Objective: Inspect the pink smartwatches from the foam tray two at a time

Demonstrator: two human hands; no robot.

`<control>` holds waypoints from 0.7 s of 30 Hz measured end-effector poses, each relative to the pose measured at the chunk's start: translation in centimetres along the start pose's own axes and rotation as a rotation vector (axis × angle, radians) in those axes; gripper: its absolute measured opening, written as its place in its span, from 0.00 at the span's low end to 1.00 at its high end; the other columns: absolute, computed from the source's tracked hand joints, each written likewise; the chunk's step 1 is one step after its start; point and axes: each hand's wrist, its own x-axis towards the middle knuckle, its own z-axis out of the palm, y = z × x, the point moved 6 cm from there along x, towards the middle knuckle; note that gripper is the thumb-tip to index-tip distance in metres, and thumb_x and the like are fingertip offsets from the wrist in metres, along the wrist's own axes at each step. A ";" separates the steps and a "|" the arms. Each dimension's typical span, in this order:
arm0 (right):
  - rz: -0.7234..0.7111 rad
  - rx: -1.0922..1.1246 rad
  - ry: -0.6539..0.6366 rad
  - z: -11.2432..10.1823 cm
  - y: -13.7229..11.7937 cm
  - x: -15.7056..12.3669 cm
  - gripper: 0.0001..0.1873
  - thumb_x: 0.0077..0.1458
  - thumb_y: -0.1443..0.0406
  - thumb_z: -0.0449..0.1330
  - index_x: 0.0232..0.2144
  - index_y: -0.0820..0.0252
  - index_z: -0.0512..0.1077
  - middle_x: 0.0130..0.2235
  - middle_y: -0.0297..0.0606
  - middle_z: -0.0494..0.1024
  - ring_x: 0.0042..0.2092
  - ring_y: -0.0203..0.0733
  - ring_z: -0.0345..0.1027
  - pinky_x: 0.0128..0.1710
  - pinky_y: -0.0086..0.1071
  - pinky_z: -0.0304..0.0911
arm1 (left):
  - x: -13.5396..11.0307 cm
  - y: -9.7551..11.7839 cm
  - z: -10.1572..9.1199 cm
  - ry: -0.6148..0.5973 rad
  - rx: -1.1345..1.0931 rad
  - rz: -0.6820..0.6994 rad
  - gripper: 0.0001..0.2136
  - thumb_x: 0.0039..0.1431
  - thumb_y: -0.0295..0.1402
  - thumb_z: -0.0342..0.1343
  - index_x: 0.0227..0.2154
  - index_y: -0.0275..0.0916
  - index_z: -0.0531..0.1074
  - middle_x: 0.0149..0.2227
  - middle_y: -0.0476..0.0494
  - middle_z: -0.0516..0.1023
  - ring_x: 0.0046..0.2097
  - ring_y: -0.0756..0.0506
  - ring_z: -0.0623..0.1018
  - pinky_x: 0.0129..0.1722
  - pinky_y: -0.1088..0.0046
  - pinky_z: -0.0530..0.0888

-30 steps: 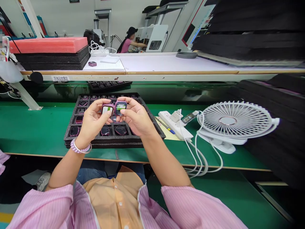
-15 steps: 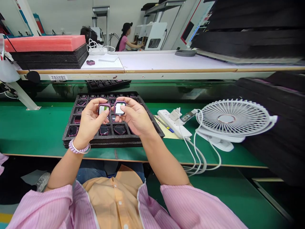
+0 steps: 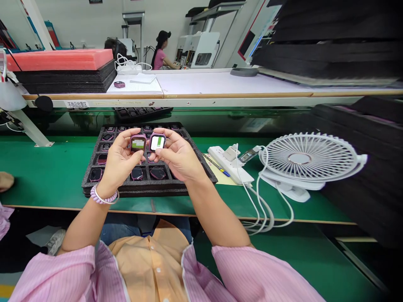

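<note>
My left hand [image 3: 119, 161] is closed on a purple smartwatch [image 3: 137, 144], its lit screen showing brown and green with a pale block. Beside it, my right hand [image 3: 181, 157] grips a second purple smartwatch [image 3: 157, 143], whose screen is white with a green bar. Both thumbs rest at the lower edges of the screens. The two watches are held close together above a black foam tray [image 3: 147, 184]. Several dark-screened watches lie in the tray's compartments, among them one at the front left [image 3: 96, 174]. My hands hide part of the tray.
Right of the tray are a yellow paper with a pen [image 3: 220, 167], a white power strip [image 3: 229, 164], cables and a white fan [image 3: 311, 157]. Red foam [image 3: 59, 60] tops a stack on the shelf. A co-worker's hand [image 3: 5, 181] shows at left; another person [image 3: 160, 52] sits behind.
Both watch screens have changed what they display. My thumbs have slid lower on the screens. A co-worker's hand has come into view at the left edge.
</note>
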 end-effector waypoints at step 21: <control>0.060 0.041 -0.001 -0.7 0.8 -0.3 0.34 0.50 0.65 0.72 0.58 0.54 0.68 0.47 0.37 0.81 0.36 0.40 0.79 0.40 0.35 0.81 | 0.2 -0.8 -0.2 0.017 0.007 -0.010 0.22 0.60 0.30 0.61 0.57 0.41 0.70 0.47 0.43 0.81 0.31 0.53 0.82 0.35 0.77 0.84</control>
